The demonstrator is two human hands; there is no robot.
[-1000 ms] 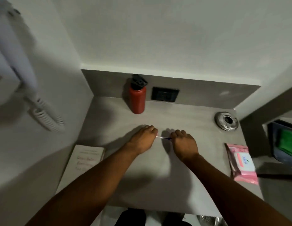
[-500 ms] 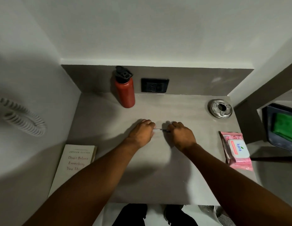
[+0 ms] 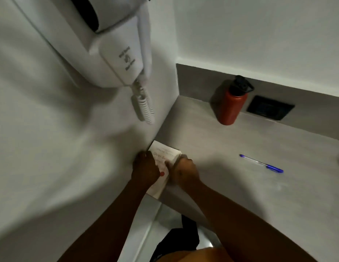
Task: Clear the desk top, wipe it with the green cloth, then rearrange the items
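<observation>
At the desk's [image 3: 240, 186] left edge, both hands' grip grasps a white book [image 3: 166, 157]: left hand [image 3: 145, 170], right hand [image 3: 184, 172].

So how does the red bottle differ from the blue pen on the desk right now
The red metal bottle with a black cap stands upright at the back by the wall; the thin blue pen lies flat out in the open, farther forward. The bottle is wide and opaque, while the pen is slim with a clear barrel. Both rest on the grey desk top, untouched by either hand.
</observation>
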